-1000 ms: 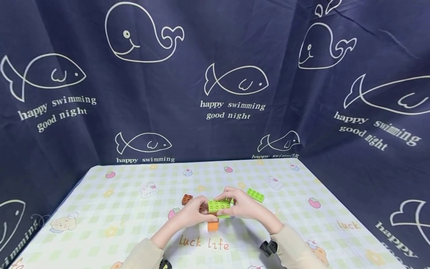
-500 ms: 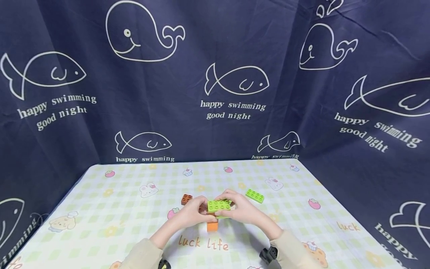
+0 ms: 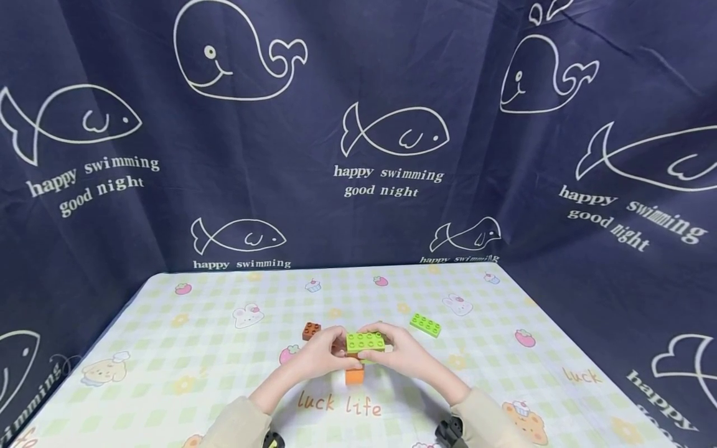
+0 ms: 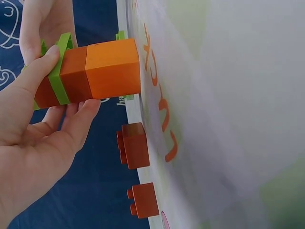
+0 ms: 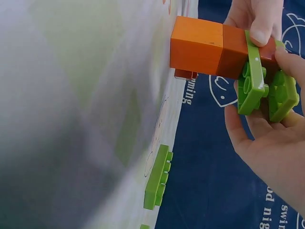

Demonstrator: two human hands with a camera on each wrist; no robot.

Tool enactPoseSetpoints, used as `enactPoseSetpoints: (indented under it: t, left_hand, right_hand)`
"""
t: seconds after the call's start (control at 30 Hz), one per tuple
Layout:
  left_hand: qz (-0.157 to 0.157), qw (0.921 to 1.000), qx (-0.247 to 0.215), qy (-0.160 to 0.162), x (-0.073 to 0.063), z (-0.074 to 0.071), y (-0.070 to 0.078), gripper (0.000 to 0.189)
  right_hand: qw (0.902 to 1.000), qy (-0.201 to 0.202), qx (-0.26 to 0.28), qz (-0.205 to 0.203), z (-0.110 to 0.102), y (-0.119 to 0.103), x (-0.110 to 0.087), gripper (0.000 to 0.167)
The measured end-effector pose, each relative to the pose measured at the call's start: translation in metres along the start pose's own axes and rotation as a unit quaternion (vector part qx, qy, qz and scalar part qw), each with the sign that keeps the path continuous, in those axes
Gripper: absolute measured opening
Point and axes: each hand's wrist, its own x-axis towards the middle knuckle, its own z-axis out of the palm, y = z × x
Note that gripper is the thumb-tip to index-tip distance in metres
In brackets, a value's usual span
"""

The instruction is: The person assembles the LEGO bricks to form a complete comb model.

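Note:
A tower of toy building bricks stands on the cloth in the head view. Its base is an orange brick point(image 4: 114, 69), with a brown brick point(image 4: 76, 74) above it, then a green plate point(image 4: 58, 78), another brown brick, and a studded green top plate point(image 3: 365, 341). My left hand point(image 3: 325, 353) grips the tower from the left, thumb near the lower green plate. From the other side my right hand point(image 3: 404, 350) holds the upper part, its thumb at the top plate's edge. Both green plates overhang towards the right hand in the right wrist view. Some fingertips are hidden behind the bricks.
A brown brick point(image 3: 311, 331) lies behind the left hand, and a second brown brick point(image 4: 135, 146) shows in the left wrist view. A loose green plate point(image 3: 425, 325) lies at the right. Behind the checked tablecloth point(image 3: 213, 348) hangs a dark blue curtain point(image 3: 313, 205).
My right hand has shifted slightly, its fingers settling lower around the top of the tower. The left hand and the tower have stayed nearly in place.

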Motion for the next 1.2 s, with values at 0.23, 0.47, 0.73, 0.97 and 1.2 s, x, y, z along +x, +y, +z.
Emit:
enactPoseSetpoints:
  t: [0.23,0.47,0.73,0.97,1.2]
  left_hand:
    - [0.016,0.9997,0.014,0.014,-0.002,-0.002,0.001,0.034]
    - [0.025,0.9994,-0.017,0.015,-0.004,-0.007,0.007,0.039]
    - [0.029,0.999,-0.033,0.011,-0.006,-0.018,0.007,0.033]
    - [0.035,0.9988,-0.034,0.005,-0.007,-0.024,0.004,0.032]
    - [0.023,0.9991,-0.035,0.005,-0.006,-0.026,-0.001,0.031]
  right_hand:
    - [1.0,-0.001,0.004,-0.005,0.003,0.002,-0.001,0.042]
    - [0.9998,0.004,0.01,-0.02,0.002,0.002,-0.001,0.041]
    - [0.9995,0.002,0.007,-0.03,0.0,0.002,-0.001,0.042]
    - [0.9994,0.003,-0.001,-0.034,0.001,0.005,0.0,0.04]
    - [0.9996,0.006,-0.003,-0.027,0.001,0.007,-0.001,0.042]
